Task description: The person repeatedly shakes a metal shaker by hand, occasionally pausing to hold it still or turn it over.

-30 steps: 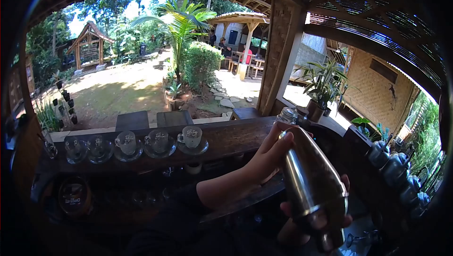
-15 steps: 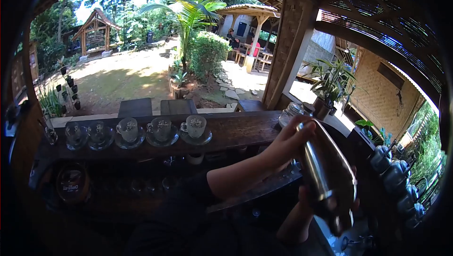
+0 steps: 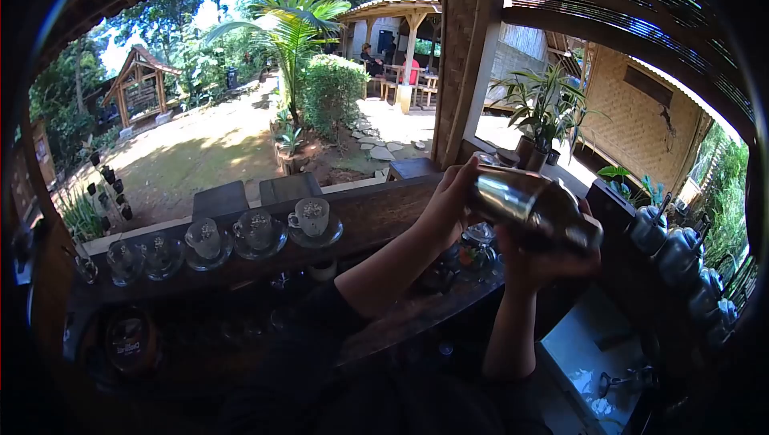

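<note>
A shiny metal cocktail shaker (image 3: pixel 513 195) is held up in front of me, lying nearly level with its narrow end toward the right. My left hand (image 3: pixel 453 201) is closed round its wide end. Under and around the narrow end, my right hand (image 3: pixel 538 265) grips the shaker from below. Some fingers of both hands are hidden behind the metal. Beneath the shaker, partly covered by my arms, a glass vessel (image 3: pixel 479 233) stands on the counter.
Several glass cups on saucers, among them a handled cup (image 3: pixel 311 215), line the wooden counter (image 3: pixel 376 215) on the left. Metal kettles (image 3: pixel 681 251) stand along the right side. A potted plant (image 3: pixel 541 110) is beyond the shaker. A person (image 3: pixel 368 60) sits under a far shelter.
Both hands have swung the shaker up and to the left, from steeply tilted to nearly level. The view has turned slightly to the right.
</note>
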{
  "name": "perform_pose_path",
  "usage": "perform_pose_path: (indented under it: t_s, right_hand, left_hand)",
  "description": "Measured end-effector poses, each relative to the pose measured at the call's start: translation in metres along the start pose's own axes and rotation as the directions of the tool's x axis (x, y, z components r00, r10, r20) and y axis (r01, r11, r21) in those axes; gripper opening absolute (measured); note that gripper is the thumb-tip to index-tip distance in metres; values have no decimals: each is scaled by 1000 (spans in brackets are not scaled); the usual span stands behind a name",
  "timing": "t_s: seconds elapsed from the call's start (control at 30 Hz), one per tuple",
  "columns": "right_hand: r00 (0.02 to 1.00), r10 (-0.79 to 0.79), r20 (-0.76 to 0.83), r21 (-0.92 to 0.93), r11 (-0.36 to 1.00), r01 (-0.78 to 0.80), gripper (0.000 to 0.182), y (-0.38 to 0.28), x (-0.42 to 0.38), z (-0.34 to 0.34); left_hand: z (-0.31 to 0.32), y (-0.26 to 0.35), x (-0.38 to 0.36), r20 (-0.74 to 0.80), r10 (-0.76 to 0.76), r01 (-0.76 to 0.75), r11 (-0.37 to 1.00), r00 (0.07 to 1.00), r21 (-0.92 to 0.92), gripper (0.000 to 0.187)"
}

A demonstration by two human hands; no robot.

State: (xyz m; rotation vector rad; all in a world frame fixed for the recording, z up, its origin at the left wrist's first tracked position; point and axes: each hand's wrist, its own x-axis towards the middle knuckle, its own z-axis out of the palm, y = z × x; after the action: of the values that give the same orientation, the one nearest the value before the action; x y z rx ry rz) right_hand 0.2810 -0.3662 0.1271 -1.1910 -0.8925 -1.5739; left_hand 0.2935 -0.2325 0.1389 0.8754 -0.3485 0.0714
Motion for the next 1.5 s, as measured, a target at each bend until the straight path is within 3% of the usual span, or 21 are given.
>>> perform_pose_path:
  t_s: [0.03,0.1,0.17,0.2,0.23,0.3,0.43,0.5,0.63,0.7,0.77,0.83,0.9,0.97,1.03,1.07,1.2,1.3,1.33,1.37,1.5]
  right_hand:
    - [959,271,81,-38,963,-269,114,17,-4,2]
    - [964,248,92,-17,969,-248,112,25,-15,-7]
    - [987,160,31,191,968,-162,106,8,-13,-6]
    - [992,-105,-68,150,982,115,108,-5,-12,-8]
    - [965,111,240,351,916,-193,99,-28,-13,-32]
    - [981,69,184,327,937,-127,101,-12,-10,-22]
    - [997,-73,-30,128,989,76,106,29,-20,7]
    - [919,359,163,145,912,-382,108,53,-27,19]
    - [983,-176,46,119,978,169,105,26,-9,-4]
    - [989,-149,24,112,983,145,101,21,-1,-5]
    - [995,-96,7,83,992,95,94,18,3,-3]
    - [999,-34,3,51,998,33,88,16,1,-5]
    - [1000,1,7,45,999,-1,86,33,-7,-7]
    - [941,308,139,-12,951,-310,106,76,-26,3]
    - [949,251,192,267,917,-296,91,60,-26,-7]
    - [983,78,165,137,985,-101,80,28,-13,-9]
    - [962,144,233,224,954,-197,91,33,-17,-8]
    - [921,207,331,295,904,-309,102,32,-26,-10]
    - [993,-113,12,97,989,112,105,55,-25,22]
    - [982,141,123,-58,989,-135,99,78,-49,23]
    - [972,158,176,297,933,-205,97,42,-42,16]
  left_hand:
    - [-17,-14,15,-53,-140,136,988,989,-76,51]
    - [-32,-30,12,5,-160,160,984,987,-84,57]
    - [-16,-23,-11,-37,-42,38,995,998,-92,55]
    - [-3,-17,-23,39,58,-55,996,998,-63,53]
    - [11,-9,-37,113,152,-148,988,982,-41,52]
    - [29,5,-50,397,346,-329,937,850,-113,50]
    - [-19,-29,18,-26,-7,-1,957,1000,-291,42]
    - [-52,-38,32,80,-220,234,923,972,-306,46]
    - [-16,-26,14,73,-37,57,954,997,-294,41]
    - [28,-2,-20,267,238,-211,969,934,-127,52]
    - [40,6,-25,486,308,-295,950,818,-104,50]
    - [29,-5,-7,169,123,-111,991,978,-79,52]
    - [-14,-26,28,100,-109,123,981,989,-151,53]
    - [-34,-41,25,46,-125,131,975,991,-180,52]
    - [-25,-39,18,-28,-84,77,978,996,-195,53]
    - [-12,-30,7,39,-4,11,983,999,-181,53]
    - [14,-9,-21,426,299,-278,954,853,-113,54]
    - [-20,-23,14,74,17,-2,979,997,-204,56]
    - [-52,-37,34,38,-61,68,971,997,-230,55]
    - [-75,-47,44,5,-138,135,955,990,-264,55]
    - [-32,-31,15,-168,117,-153,964,979,-218,49]
